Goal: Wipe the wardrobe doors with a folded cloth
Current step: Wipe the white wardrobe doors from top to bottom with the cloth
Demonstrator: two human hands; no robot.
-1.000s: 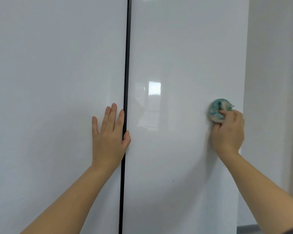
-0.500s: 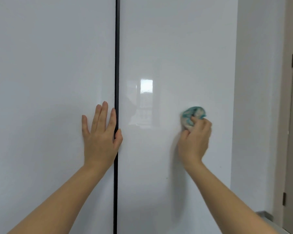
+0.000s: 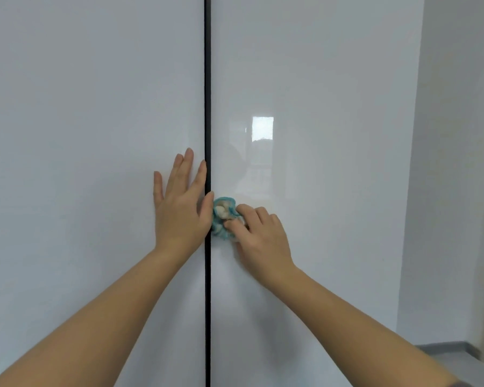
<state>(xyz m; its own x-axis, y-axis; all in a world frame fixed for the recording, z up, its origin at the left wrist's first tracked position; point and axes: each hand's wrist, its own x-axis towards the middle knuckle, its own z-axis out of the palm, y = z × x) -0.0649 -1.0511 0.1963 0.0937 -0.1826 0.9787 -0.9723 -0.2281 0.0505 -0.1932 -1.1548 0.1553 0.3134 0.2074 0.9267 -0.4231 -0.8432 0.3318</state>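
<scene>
Two doors: left door [image 3: 90, 135], right door [image 3: 333, 191], dark gap [image 3: 207, 79] between.
Left hand [image 3: 179, 216]: flat on left door, fingers straight.
Right hand [image 3: 263, 238]: fingers curled, grasping cloth [image 3: 221, 219].
Cloth: pressed on right door, beside gap.

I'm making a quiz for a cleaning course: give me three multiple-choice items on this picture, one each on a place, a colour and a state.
1. Where is the cloth?
A) on the right door, beside the dark gap
B) on the floor
C) in a bucket

2. What colour is the cloth?
A) red
B) teal and white
C) black

3. How is the left hand?
A) curled round the cloth
B) flat on the left door, fingers straight
C) out of view

Answers: 1 A, the right hand holds it there by the gap; 2 B, teal folds with white patches; 3 B, its palm lies on the door.
</scene>
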